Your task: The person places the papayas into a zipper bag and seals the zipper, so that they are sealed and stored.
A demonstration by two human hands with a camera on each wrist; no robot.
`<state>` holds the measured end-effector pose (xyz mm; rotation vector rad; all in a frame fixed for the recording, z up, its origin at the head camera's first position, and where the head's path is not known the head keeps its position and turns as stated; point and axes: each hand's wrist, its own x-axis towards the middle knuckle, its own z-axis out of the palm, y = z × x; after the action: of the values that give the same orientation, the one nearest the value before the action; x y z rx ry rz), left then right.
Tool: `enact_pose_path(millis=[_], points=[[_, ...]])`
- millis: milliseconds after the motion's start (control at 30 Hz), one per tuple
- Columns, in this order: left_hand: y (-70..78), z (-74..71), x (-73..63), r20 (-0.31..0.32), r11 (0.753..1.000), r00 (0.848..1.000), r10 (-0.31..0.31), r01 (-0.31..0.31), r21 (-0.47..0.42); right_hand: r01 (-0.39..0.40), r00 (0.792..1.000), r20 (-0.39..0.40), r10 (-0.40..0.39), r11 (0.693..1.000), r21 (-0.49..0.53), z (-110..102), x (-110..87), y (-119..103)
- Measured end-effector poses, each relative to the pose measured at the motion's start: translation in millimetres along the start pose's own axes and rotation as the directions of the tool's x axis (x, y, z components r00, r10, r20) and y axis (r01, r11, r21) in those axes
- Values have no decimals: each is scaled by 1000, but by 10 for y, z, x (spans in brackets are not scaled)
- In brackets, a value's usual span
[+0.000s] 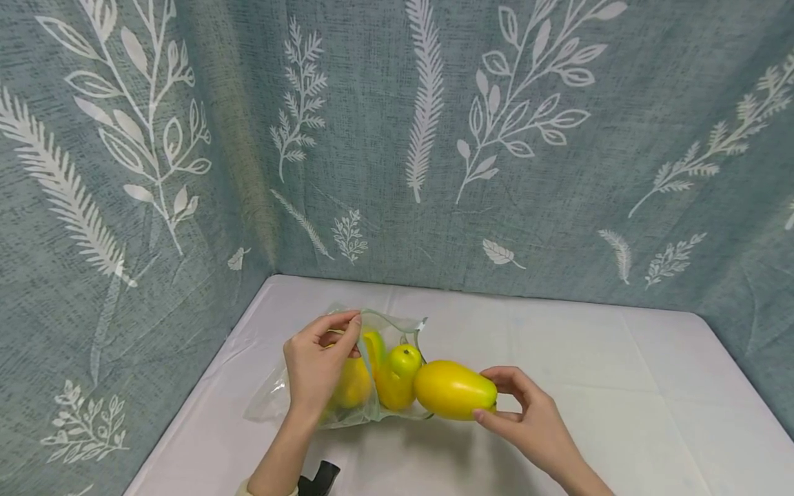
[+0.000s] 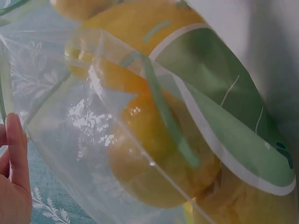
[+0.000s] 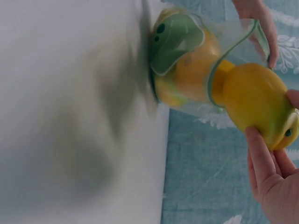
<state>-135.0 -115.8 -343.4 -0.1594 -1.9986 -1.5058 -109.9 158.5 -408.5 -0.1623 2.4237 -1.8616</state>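
My left hand (image 1: 313, 362) pinches the green-edged rim of a clear plastic bag (image 1: 267, 399) lying on its side, its mouth facing right. In the right hand (image 1: 527, 420) is a yellow papaya (image 1: 453, 389) with a green end, gripped between thumb and fingers. The papaya's far end is at the bag's mouth, most of it outside. Inside sits a yellow fruit with a green top (image 1: 397, 389). The left wrist view shows a round orange-yellow fruit (image 2: 159, 154) through the plastic, beside a green printed patch (image 2: 201, 65). Other fruits are partly hidden by the print.
A white-covered table (image 1: 620, 399) lies under the bag. Patterned blue-green curtains (image 1: 384, 138) stand behind it and on the left side. Near the left forearm, a black object (image 1: 319, 479) shows at the bottom edge.
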Motion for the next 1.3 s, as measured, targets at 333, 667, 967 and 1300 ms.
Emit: enact_pose_path(millis=[333,667,967,1300], points=[[54,36,-8,29,997,998,-57,58,-48,56,998,36,-58,998,33,171,93,-52],[84,29,2,27,1000,999,-23,23,-19,131,991,24,-132,990,47,361,212,-94],[146,2,29,26,999,999,46,-47,20,238,971,5,-238,971,-34,569,317,-201],[-19,12,81,13,991,992,126,-127,38,332,925,190,-329,943,17,801,386,-342]])
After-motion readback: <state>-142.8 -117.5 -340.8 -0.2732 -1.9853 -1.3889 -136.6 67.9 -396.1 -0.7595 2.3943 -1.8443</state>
